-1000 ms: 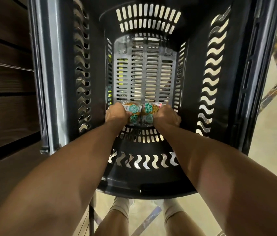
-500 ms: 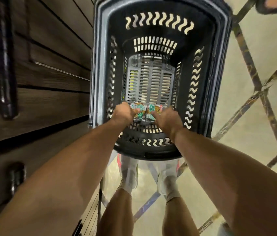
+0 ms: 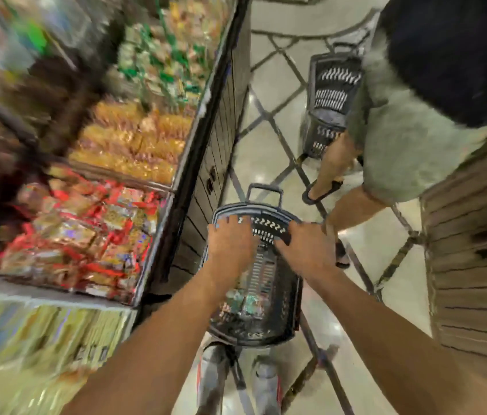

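While one basket [image 3: 291, 304] holds two packets [image 3: 242, 302], left hand [image 3: 230, 242] and right hand [image 3: 305, 250] spread fingers [image 3: 233, 224].

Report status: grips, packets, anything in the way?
Over basket: left grip open, right grip open, both empty. Packets lie on its floor. Person and second basket ahead right.

The basket [image 3: 254, 336] stands on the floor [image 3: 266, 139] just ahead of the person's feet [image 3: 212, 375], with packets [image 3: 245, 304] lying in its near end. The left hand [image 3: 230, 241] and right hand [image 3: 305, 250] are side by side above its far half. A shelf [image 3: 86, 229] of goods runs along the left. Ahead on the right stand a second basket [image 3: 332, 94] and another person [image 3: 400, 139], with a cabinet [image 3: 475, 265] at the far right.
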The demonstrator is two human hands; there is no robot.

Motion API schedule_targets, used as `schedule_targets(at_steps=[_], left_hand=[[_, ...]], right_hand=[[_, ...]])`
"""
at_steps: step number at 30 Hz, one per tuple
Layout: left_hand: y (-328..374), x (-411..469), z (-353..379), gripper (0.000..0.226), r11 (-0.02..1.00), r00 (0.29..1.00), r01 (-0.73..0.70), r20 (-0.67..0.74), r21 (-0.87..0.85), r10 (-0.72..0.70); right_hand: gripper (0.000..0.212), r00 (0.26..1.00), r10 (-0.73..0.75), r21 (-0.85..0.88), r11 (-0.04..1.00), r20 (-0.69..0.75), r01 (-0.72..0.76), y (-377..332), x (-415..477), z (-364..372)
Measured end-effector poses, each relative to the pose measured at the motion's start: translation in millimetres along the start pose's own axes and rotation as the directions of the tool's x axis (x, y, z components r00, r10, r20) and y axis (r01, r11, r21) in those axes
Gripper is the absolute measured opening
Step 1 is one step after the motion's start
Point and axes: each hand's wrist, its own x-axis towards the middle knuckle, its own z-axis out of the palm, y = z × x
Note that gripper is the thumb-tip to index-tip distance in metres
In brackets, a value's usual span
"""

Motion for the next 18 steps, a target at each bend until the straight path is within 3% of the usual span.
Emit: schedule_targets(at_steps=[4, 8, 13, 18], left_hand=[[-12, -51, -109, 0.050, 1.000, 0.985, 0.017, -0.175, 0.015, -0.014], [-42, -112, -191, 0.046, 0.996, 0.943, 0.082, -0.325, 0.029, -0.068], [-98, -192, -247, 0.052, 0.969, 0.872, 0.248, -0.433, -0.008, -0.227], [-161, -287, -272, 0.049, 0.894, 0.785, 0.444, -0.455, -0.057, -0.420]], right_hand=[[0.054, 0.974, -0.082, -0.034, 0.996, -0.210, 0.077, -10, -33, -112], [0.053, 0.925, -0.191, -0.061, 0.982, -0.329, 0.181, -50, -70, -200], [0.062, 0.877, -0.375, -0.116, 0.927, -0.301, 0.356, -129, -123, -265], [0.078, 0.763, -0.578, -0.133, 0.814, -0.290, 0.566, -217, -184, -292]])
